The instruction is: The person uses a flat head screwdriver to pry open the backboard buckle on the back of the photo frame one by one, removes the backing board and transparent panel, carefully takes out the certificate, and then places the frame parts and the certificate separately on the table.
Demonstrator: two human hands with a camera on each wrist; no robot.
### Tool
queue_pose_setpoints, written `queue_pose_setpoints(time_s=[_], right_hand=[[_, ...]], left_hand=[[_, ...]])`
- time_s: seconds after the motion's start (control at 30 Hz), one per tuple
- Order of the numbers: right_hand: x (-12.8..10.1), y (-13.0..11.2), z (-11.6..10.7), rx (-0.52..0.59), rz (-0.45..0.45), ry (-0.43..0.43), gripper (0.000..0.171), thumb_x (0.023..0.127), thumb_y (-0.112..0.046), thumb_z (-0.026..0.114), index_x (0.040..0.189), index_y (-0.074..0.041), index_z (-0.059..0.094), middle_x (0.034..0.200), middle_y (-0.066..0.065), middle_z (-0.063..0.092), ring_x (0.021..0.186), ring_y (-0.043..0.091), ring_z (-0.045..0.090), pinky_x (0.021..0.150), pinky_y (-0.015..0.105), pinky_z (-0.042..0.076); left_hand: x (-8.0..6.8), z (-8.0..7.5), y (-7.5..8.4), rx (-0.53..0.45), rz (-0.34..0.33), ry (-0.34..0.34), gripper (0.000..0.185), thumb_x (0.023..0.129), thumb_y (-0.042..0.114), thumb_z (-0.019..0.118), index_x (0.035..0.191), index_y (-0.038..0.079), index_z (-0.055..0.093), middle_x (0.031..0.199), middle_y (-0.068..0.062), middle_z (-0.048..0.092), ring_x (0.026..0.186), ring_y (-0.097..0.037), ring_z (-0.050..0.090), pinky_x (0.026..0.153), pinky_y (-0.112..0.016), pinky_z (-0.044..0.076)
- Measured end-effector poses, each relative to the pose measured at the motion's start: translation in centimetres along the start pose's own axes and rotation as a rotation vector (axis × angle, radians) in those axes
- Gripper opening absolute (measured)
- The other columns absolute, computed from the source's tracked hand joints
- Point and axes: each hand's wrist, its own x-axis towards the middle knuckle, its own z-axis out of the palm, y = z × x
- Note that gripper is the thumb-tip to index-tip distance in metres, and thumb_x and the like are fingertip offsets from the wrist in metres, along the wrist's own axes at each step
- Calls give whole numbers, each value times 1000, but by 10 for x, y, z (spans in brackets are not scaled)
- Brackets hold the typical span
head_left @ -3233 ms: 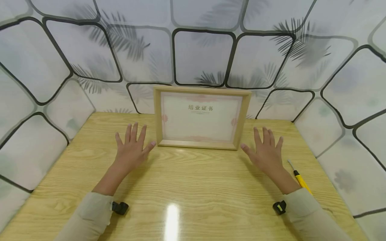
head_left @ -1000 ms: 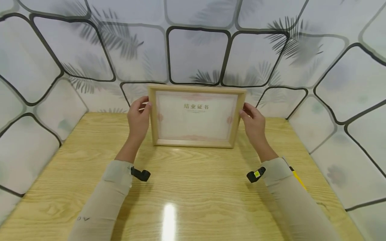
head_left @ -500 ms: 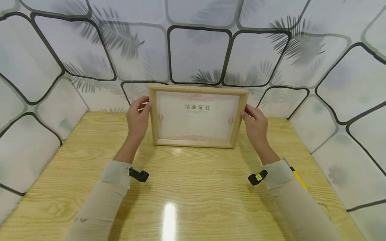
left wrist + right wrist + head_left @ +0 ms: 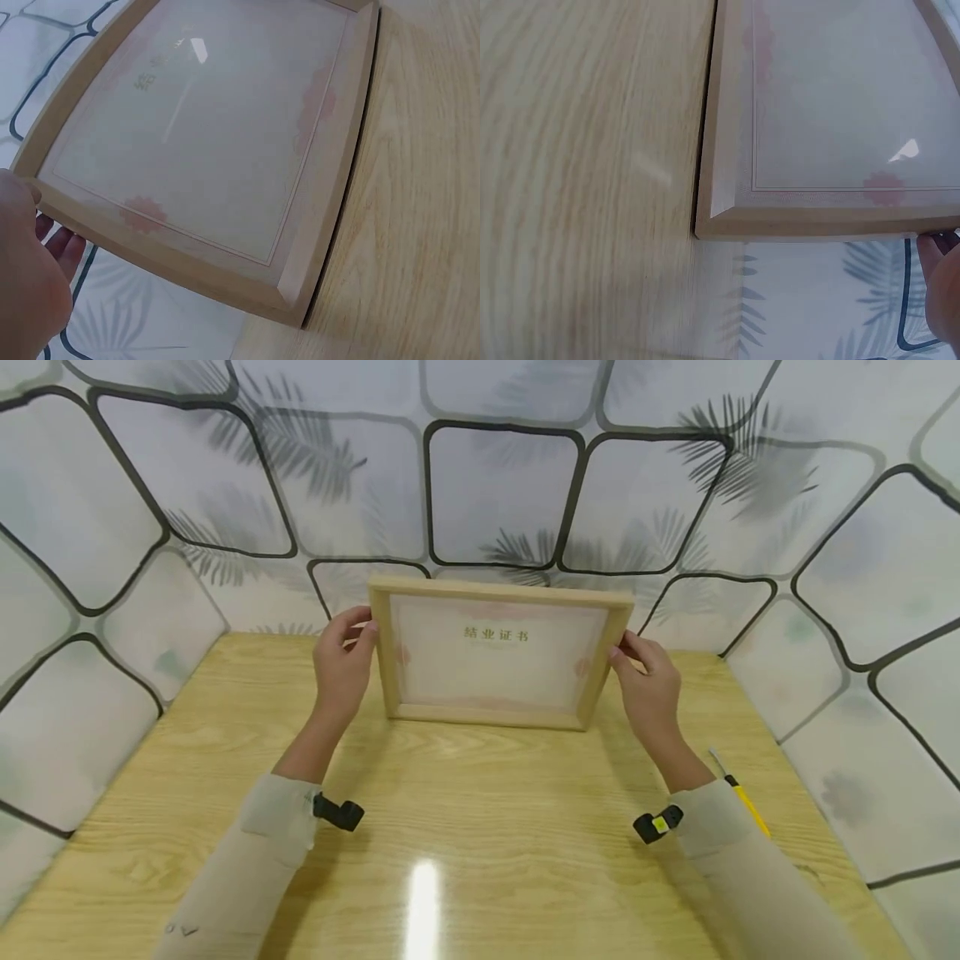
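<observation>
A light wooden picture frame (image 4: 487,718) stands on its lower edge near the back of the table, with a certificate (image 4: 495,668) behind its front. My left hand (image 4: 341,664) grips the frame's left side near the top, thumb in front and fingers behind. On the opposite side, my right hand (image 4: 651,689) pinches the frame's right edge. The left wrist view shows the left hand (image 4: 34,262) at one upper corner. At the right wrist view's edge, the right hand (image 4: 941,281) touches the frame's side; much of that hand is cut off.
A screwdriver (image 4: 741,793) with a yellow and black handle lies at the right, beside the right forearm. The wooden table (image 4: 480,827) meets patterned walls (image 4: 495,493) at the back and on both sides. Each wrist carries a small black camera (image 4: 341,812).
Both hands have gone from lying spread on the table to gripping the frame's sides. In the last half second, the frame's top has tilted toward me, its lower edge still on the table.
</observation>
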Motion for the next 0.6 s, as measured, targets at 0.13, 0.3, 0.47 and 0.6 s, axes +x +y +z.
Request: queue_pose_setpoints(time_s=[0.13,0.3,0.47,0.6], right_hand=[[-11,-4,-8,35,-2,-48,39,101,-35,62,131,-11,69,115,-8,65,105,-1,61,86,12,50],[-22,-11,-13,195,38,-74,43,103,-33,58,128,1,67,110,-5,64,103,4,66,94,20,55],[-29,-21,-15,256,78,-49,44,102,-34,60,126,3,68,115,1,68,105,6,69,94,24,56],[-32,-31,-17,269,85,-7,43,101,-33,61,124,3,68,112,1,70,101,5,71,93,22,56]], left_hand=[[-9,-8,7,-18,-21,-34,36,102,31,60,125,4,67,116,-6,66,94,-7,60,80,-20,53],[-18,-17,17,-50,-38,-71,41,103,34,58,125,1,65,110,-1,63,96,-11,61,87,-25,57],[-26,-21,26,-62,-46,-63,41,103,33,59,125,0,64,106,2,62,96,-11,62,88,-25,58],[-28,-21,34,-62,-32,-40,40,103,33,59,124,0,65,104,5,62,96,-10,61,87,-28,58]])
